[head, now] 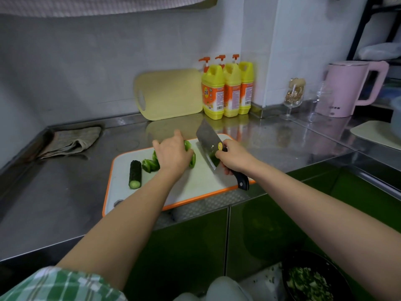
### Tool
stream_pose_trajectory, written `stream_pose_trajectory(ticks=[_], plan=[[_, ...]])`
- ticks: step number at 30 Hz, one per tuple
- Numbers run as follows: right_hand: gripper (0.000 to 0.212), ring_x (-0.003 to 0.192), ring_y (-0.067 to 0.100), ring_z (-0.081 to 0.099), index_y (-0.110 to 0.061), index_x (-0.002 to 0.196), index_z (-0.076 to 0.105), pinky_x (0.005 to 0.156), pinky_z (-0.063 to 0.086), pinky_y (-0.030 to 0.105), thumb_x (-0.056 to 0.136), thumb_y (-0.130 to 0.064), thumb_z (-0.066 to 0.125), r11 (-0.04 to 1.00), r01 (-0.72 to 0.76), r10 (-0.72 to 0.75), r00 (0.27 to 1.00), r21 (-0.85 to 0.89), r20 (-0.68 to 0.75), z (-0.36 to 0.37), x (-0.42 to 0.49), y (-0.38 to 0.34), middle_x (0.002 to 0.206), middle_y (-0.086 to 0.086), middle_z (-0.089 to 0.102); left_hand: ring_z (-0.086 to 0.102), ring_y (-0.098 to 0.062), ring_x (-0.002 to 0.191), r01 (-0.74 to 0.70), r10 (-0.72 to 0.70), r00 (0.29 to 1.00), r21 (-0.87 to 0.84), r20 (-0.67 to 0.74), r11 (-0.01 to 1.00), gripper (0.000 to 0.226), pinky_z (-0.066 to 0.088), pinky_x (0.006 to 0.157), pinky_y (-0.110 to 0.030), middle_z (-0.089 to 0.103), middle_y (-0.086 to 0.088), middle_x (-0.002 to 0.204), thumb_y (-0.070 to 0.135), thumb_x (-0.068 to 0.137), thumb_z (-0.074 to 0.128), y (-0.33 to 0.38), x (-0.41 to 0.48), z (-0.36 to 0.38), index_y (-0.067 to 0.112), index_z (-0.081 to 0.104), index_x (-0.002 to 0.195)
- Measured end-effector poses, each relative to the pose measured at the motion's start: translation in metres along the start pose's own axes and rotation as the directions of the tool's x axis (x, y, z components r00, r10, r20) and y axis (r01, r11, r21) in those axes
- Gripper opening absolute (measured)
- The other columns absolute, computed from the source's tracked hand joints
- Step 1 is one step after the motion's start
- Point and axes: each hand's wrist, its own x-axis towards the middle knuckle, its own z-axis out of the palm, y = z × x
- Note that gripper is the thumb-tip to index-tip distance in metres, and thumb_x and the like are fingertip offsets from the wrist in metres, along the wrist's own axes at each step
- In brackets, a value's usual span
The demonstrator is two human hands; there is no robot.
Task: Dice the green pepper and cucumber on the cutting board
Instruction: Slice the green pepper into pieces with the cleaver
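Cloth (71,142): one, crumpled, on the steel counter (54,203) far left, well apart from the board.
Cutting board (195,187): one, white with an orange rim, at the counter's front edge; it holds all the vegetables.
Cucumber (135,174): one piece, lying on the board's left part, left of both hands and touching neither. Its long axis runs near to far, cut end facing the person.
Pepper pieces (150,165): several green strips between the cucumber and the knife. Some lie just left of the left hand, others at its fingertips; the hand hides the exact count.
Left hand (172,154): palm down over the pepper pieces, fingers curled onto them, one finger lifted.
Knife (209,141): one cleaver, just right of the peppers, blade tilted and pointing away and left, handle toward the person.
Right hand (235,158): wrapped round the knife's black handle where it meets the blade.
Spare board (171,94): one, yellow, leaning on the wall.
Bottles (227,90): three, yellow, side by side.
Kettle (347,88): one, pink, far right.
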Motion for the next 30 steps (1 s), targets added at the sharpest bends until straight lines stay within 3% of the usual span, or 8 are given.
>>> stream_pose_trajectory(ticks=[5,12,14,18,23,26,30], plan=[[0.005,0.041,0.020,0.057,-0.008,0.093,0.046,0.044,0.044,0.026,0.092,-0.009,0.041,0.996,0.048,-0.047,0.999,-0.069,0.017,0.001,-0.011,-0.012,0.064,0.012,0.057,0.060,-0.035,0.103,0.130,-0.103,0.987,-0.246,0.122,0.960,0.036,0.044,0.085,-0.040,0.066,-0.014,0.109,0.033,0.090,0.060,0.004,-0.002,-0.004,0.008,0.051,0.114],[0.013,0.058,0.034,0.068,-0.005,0.104,0.048,0.048,0.049,0.030,0.094,-0.010,0.041,0.974,0.081,-0.071,0.996,-0.212,0.051,0.007,-0.021,-0.026,0.076,0.011,0.058,0.060,-0.034,0.107,0.223,-0.152,0.968,-0.406,0.200,0.886,0.038,0.044,0.082,-0.035,0.065,-0.014,0.111,0.030,0.094,0.060,0.003,-0.006,-0.006,0.008,0.049,0.122],[0.013,0.065,0.036,0.070,-0.006,0.102,0.049,0.051,0.051,0.032,0.092,-0.008,0.040,0.960,0.076,-0.055,0.995,-0.269,0.085,0.009,-0.023,-0.031,0.078,0.013,0.060,0.060,-0.033,0.106,0.229,-0.149,0.965,-0.417,0.215,0.880,0.038,0.045,0.083,-0.036,0.065,-0.014,0.112,0.029,0.095,0.059,0.002,-0.006,-0.008,0.007,0.048,0.124],[0.017,0.061,0.030,0.069,-0.010,0.102,0.049,0.058,0.056,0.037,0.087,-0.004,0.044,0.904,0.042,-0.001,0.995,-0.426,0.095,0.019,-0.019,-0.034,0.078,0.014,0.065,0.061,-0.034,0.105,0.205,-0.124,0.968,-0.407,0.218,0.890,0.036,0.044,0.080,-0.036,0.065,-0.015,0.111,0.027,0.096,0.056,-0.003,-0.007,-0.006,0.006,0.046,0.124],[0.019,0.063,0.027,0.062,-0.012,0.101,0.045,0.059,0.048,0.030,0.086,-0.001,0.050,0.820,0.019,0.028,0.997,-0.572,0.073,0.037,-0.010,-0.040,0.074,0.008,0.060,0.058,-0.038,0.106,0.154,-0.087,0.975,-0.341,0.205,0.927,0.032,0.041,0.077,-0.038,0.065,-0.019,0.110,0.023,0.096,0.054,-0.011,-0.007,-0.006,0.004,0.047,0.121],[0.014,0.048,0.021,0.061,-0.008,0.099,0.054,0.057,0.052,0.028,0.088,-0.003,0.048,0.816,0.001,0.075,0.991,-0.577,0.107,0.041,-0.001,-0.046,0.068,0.009,0.067,0.058,-0.038,0.103,0.116,-0.052,0.977,-0.311,0.208,0.943,0.032,0.043,0.078,-0.039,0.064,-0.020,0.106,0.021,0.092,0.058,-0.014,-0.007,-0.006,0.004,0.047,0.118],[0.023,0.053,0.019,0.056,0.000,0.104,0.067,0.059,0.052,0.029,0.081,0.003,0.065,0.752,0.042,0.115,0.974,-0.658,0.193,0.037,0.005,-0.055,0.067,0.009,0.062,0.056,-0.037,0.101,0.056,-0.010,0.979,-0.222,0.202,0.973,0.037,0.045,0.078,-0.042,0.062,-0.019,0.105,0.019,0.086,0.063,-0.014,-0.009,-0.007,0.005,0.047,0.116]])
